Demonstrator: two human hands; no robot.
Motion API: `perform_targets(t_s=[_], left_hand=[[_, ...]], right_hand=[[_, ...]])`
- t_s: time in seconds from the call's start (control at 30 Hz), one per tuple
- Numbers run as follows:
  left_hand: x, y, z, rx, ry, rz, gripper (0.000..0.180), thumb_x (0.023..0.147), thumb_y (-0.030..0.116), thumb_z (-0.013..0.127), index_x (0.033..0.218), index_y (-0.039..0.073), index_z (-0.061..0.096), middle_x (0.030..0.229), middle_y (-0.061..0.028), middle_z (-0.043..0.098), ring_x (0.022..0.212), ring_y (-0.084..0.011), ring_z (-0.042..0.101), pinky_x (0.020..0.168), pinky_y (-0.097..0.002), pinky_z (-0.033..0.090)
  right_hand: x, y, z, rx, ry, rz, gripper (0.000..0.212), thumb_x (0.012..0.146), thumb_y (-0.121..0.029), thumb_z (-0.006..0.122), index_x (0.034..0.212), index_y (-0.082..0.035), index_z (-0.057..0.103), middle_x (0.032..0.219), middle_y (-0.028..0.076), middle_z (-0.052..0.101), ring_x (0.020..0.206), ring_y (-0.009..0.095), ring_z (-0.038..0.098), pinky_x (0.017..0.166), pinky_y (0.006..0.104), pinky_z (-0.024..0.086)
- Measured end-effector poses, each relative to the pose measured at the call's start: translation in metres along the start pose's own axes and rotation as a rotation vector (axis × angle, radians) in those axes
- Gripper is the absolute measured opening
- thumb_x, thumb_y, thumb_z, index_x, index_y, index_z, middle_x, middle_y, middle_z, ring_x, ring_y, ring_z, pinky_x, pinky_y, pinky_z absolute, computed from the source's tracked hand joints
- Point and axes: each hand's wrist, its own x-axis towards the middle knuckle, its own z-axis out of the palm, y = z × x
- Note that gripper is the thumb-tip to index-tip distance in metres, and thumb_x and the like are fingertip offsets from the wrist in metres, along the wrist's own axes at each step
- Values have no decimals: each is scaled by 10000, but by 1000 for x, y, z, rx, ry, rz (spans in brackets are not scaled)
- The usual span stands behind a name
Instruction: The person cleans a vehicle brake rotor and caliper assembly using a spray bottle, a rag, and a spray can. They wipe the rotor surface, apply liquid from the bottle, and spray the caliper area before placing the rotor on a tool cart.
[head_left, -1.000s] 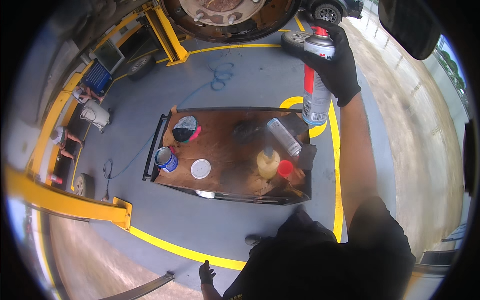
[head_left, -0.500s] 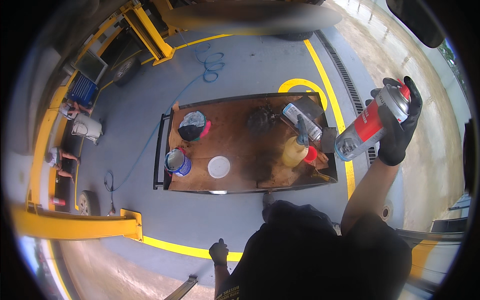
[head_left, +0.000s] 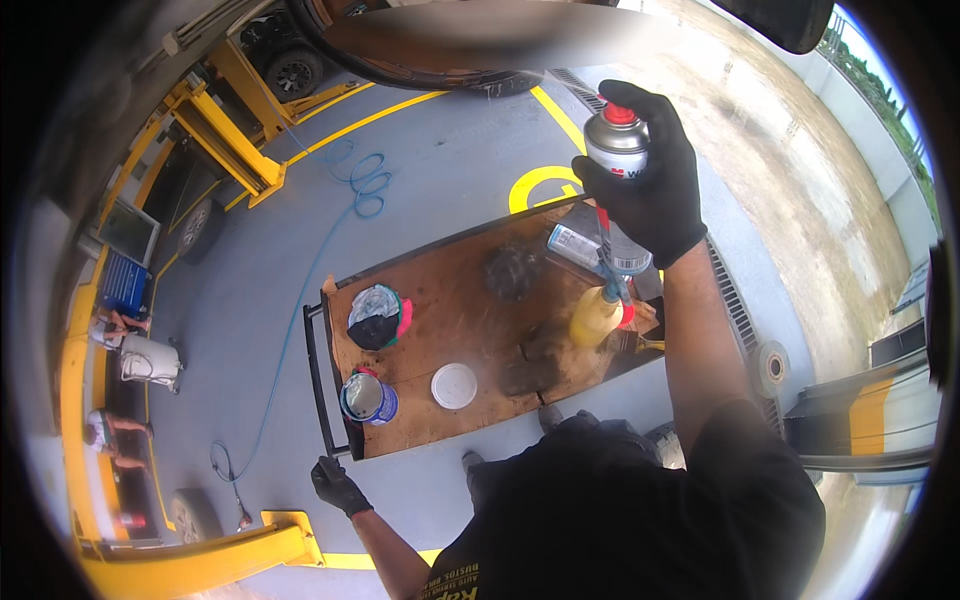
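Observation:
My right hand (head_left: pixel 655 180), in a black glove, is raised over the cart's right end. It is closed around a spray can (head_left: pixel 616 150) with a red nozzle and silver top; the glove covers the can's middle, and its lower end shows below. My gloved left hand (head_left: pixel 340 487) is low, beside the near-left corner of the cart handle (head_left: pixel 316 385); its dark fingers merge, and contact is unclear. On the brown-topped cart (head_left: pixel 440 290), under my right hand, are a yellow spray bottle (head_left: pixel 595 318) and a lying white-and-blue can (head_left: pixel 574 247).
The cart also bears a bundle of rags (head_left: pixel 376 318), a blue tin (head_left: pixel 368 399) and a white lid (head_left: pixel 454 386). A blue hose (head_left: pixel 283 370) lies on the floor. Yellow lift posts (head_left: pixel 225 140), loose tires (head_left: pixel 200 230) and two people stand or crouch around the left.
My right hand has moved left and inward with the spray can, which now points its nozzle upward and away. My left hand has reached left to the cart handle's corner. The view has turned.

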Motion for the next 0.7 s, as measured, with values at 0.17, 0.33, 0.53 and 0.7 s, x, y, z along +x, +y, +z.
perform_targets(t_s=[0.17,0.33,0.53,0.7], left_hand=[[70,-39,8,241,77,150,253,984,237,651,954,-13,628,837,-65,624,697,-144,550,609,-306,475],[114,-99,33,361,-125,265,328,975,278,656,997,-48,621,973,-157,662,760,-278,614,707,-421,503],[100,-76,57,536,-518,63,420,983,410,581,934,-6,613,905,-210,650,834,-413,633,738,-511,495],[97,-75,58,524,-477,92,443,966,444,592,929,3,608,811,-215,645,794,-433,635,707,-539,487]], right_hand=[[-6,-48,16,-199,-16,100,611,700,-134,798,1267,-140,571,1127,105,611,999,304,655,860,408,548],[0,-116,36,-208,-67,-16,647,678,-95,809,1271,-155,558,1152,102,618,1030,312,654,859,399,551],[99,-198,66,-500,-36,-200,586,734,-88,803,1276,-131,583,1140,124,663,982,273,698,850,381,569],[160,-256,78,-836,-247,-130,623,752,-232,761,1307,-105,509,1253,229,591,1164,411,587,993,475,478]])
